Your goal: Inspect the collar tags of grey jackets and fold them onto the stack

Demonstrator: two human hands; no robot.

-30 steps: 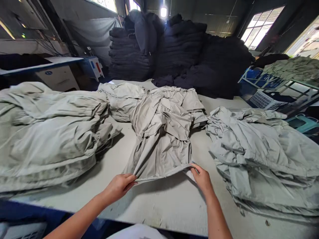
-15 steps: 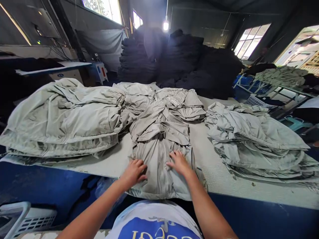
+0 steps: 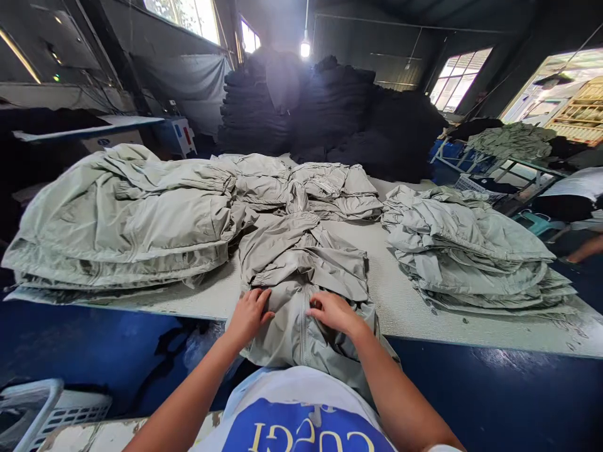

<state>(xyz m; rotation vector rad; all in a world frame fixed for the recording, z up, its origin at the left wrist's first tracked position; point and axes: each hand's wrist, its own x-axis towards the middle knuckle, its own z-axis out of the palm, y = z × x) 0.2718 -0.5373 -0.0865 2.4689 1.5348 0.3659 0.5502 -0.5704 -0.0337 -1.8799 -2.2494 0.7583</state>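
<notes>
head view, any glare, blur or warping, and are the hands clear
Head view: the bulb glares, haze around it; the dark fabric stacks lose detail in shadow; head view, left: the post slants, perhaps lens warping; head view, centre: left hand, right hand and grey garment look fairly sharp.

Matt, crinkled cloth is being seen in the grey garment (image 3: 282, 263) on the table (image 3: 382, 276), itself being shown as finely rough. Behind the table, the dark stack (image 3: 330, 116) is being seen as dull fabric; on the table's near side, smooth plastic is being shown by the white basket (image 3: 82, 405), gloss by the blue floor (image 3: 471, 389).
</notes>
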